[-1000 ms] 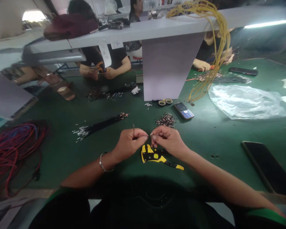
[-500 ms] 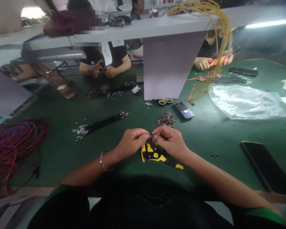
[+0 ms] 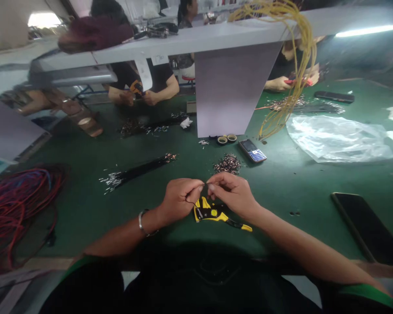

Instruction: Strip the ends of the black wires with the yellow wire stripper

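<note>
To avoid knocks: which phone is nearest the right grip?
The keypad phone, just beyond the right grip; big smartphone and far dark phone lie farther right.

Yellow-black stripper (image 3: 212,213) on green table (image 3: 314,187)

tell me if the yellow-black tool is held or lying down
Lying down: the yellow-black tool rests on the green table, with nothing closed around its handle.

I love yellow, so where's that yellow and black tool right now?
In the head view, the yellow and black tool lies on the green table a little right of centre, just below the right hand.
</note>
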Demonstrator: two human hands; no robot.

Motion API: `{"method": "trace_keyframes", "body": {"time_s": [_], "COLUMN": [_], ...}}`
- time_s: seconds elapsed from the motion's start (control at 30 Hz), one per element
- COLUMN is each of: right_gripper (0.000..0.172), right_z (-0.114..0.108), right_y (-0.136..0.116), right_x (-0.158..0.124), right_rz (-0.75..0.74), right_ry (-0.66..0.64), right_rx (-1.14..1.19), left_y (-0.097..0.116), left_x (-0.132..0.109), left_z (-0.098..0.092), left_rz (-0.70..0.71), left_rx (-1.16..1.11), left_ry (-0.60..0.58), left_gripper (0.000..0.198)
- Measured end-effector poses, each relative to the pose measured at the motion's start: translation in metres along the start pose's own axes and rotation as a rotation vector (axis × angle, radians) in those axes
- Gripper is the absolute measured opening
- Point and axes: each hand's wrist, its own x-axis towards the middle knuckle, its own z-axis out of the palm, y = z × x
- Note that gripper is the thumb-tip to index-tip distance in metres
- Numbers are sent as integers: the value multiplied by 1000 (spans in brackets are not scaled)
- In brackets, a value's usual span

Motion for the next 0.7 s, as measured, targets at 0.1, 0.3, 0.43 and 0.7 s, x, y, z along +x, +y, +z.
{"method": "trace_keyframes", "body": {"time_s": [0.1, 0.3, 0.43, 0.7], "right_gripper": [7, 8, 9, 10], "right_z": [0, 0, -1, 1], "right_y": [0, 3, 4, 3], "right_x": [0, -1, -3, -4], "right_rz": [1, -6, -55, -15], "right_ry": [11, 33, 63, 38], "right_rx": [-14, -83, -167, -91], "left_y": [-4, -4, -3, 7], "left_x": [-2, -5, -3, 0], "left_z": [5, 8, 7, -2], "left_rz": [160, 217, 157, -128], "left_rx": [101, 106, 77, -200], "left_ry": [67, 60, 29, -80], "left_gripper": [18, 19, 16, 18]}}
